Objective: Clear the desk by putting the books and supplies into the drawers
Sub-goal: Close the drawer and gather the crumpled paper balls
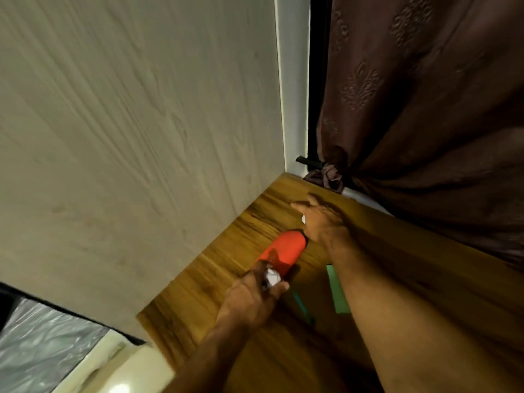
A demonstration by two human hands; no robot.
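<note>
My left hand [251,293] grips the near end of an orange-red cylinder-shaped object [283,251] that lies low over the wooden desk [221,279]; something small and white shows between its fingers. My right hand [320,219] reaches past the far end of that object, fingers spread, with a small white thing under the palm that I cannot make out. A light green flat item [338,290] and a teal pen-like item [300,303] lie on the desk between my forearms. No drawer is in view.
A pale wood-grain wall panel [141,137] rises along the desk's left edge. A brown patterned curtain [425,109], tied at a knot [329,174], hangs behind the desk's far right edge. Floor and plastic sheeting [42,341] show at the lower left.
</note>
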